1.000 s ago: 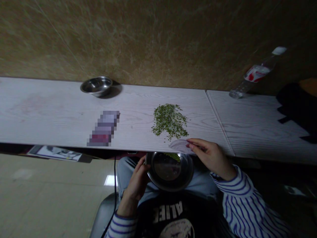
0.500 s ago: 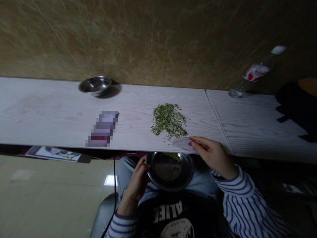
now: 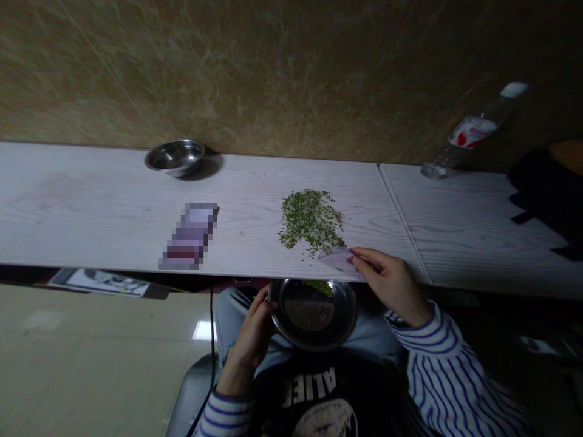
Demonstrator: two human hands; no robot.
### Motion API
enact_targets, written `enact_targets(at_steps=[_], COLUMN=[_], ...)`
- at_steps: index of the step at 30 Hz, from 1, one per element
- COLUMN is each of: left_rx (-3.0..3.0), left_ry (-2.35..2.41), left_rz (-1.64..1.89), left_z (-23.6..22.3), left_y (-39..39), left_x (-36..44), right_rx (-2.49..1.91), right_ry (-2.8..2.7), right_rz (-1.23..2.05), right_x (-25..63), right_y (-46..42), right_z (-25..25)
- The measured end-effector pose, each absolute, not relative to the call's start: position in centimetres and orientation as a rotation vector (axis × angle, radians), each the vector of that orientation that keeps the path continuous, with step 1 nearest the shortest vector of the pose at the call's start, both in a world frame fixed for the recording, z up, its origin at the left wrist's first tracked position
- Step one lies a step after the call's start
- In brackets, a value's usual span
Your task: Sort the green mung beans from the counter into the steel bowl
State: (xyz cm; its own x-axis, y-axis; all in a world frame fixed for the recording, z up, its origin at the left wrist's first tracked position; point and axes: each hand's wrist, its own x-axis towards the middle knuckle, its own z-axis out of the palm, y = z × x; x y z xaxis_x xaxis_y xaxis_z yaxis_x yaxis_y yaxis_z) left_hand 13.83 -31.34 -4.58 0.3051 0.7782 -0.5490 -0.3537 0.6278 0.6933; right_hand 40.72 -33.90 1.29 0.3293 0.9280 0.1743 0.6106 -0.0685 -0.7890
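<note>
My left hand (image 3: 253, 331) grips the left rim of a steel bowl (image 3: 314, 340), held at my lap just below the table's front edge. Some mung beans (image 3: 322, 287) lie inside it near the far rim. Between the thumb and fingers of my right hand (image 3: 394, 279) is a clear half-round protractor (image 3: 337, 260), low over the tabletop by the front edge. It touches or overlaps the near side of a loose spread of green mung beans (image 3: 310, 218). A few stray beans lie around that spread.
On the white wood-grain table (image 3: 255, 243) stands a second steel bowl (image 3: 175, 158), back left. A blurred-out flat object (image 3: 189, 237) lies nearer. A plastic bottle (image 3: 473, 133) and a dark item (image 3: 542, 194) are on the right. The wall closes off the back. A black cable (image 3: 212, 340) hangs left.
My right hand and the protractor have shifted very slightly up toward the bean spread. The left hand and its bowl are nearly unmoved.
</note>
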Motion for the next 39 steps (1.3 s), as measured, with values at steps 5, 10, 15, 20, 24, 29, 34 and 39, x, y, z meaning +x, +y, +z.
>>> enact_targets(at_steps=[5,10,15,20,24,29,34,39], left_rx=[0.496,0.505,0.492,0.501,0.491,0.480,0.483,0.482], left_ry=[1.004,0.995,0.994,1.002,0.993,0.981,0.989,1.001], left_rz=[0.798,0.814,0.803,0.803,0.803,0.808,0.807,0.819], left_z=[-5.0,-5.3,-5.3,-5.2,-5.1,-5.0,-5.1,-5.1], left_y=[-31.3,-31.4,-31.3,-31.2,-31.2,-31.2,-31.1,-31.0], left_x=[13.7,13.5,13.5,13.5,13.6,13.6,13.4,13.3], right_rx=[-1.759,-1.741,-1.740,-1.788,-1.809,-1.813,-1.796,-1.786], right_ry=[-1.419,-1.436,-1.432,-1.387,-1.335,-1.322,-1.339,-1.345], right_rz=[0.553,0.579,0.561,0.487,0.422,0.400,0.436,0.438], right_x=[39.9,39.4,38.9,39.5,40.7,41.0,39.9,39.5], right_y=[-33.9,-33.9,-33.7,-33.6,-33.7,-33.5,-32.9,-32.9], right_z=[1.5,2.0,1.9,1.4,1.3,1.2,1.3,1.8])
